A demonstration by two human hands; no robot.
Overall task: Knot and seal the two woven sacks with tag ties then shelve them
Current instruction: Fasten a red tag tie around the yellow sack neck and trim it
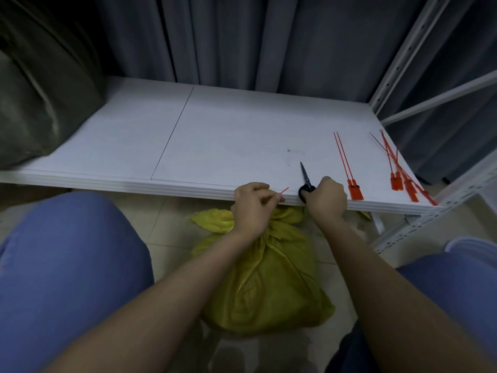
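**Your left hand [252,208] pinches a tie strip [283,192]; your right hand [326,200] grips the scissors [305,176]**

Your left hand sits just above the knotted neck of the yellow sack [269,278]. Its fingers are curled, and thumb and forefinger pinch a thin red tie strip whose free end points up and to the right, over the shelf edge. Whether the strip runs through the knot is hidden by your hand.

Your right hand closes its fingers on the black handle of the scissors. The scissors lie on the white shelf board [215,135] with the blades together, pointing away from you, and the handle at the board's front edge.

The yellow sack stands on the tiled floor [166,224] between your knees, partly under the front of the shelf, its top tied in a knot.

On the board to the right of your right hand lie two red tag ties [347,168] side by side. Further right, near the corner, lies a loose crossed bunch of ties [400,176]. A dark green bundle [40,103] rests on the left end of the board. A grey curtain [242,36] hangs behind, and the white shelf frame [403,63] rises at the right.
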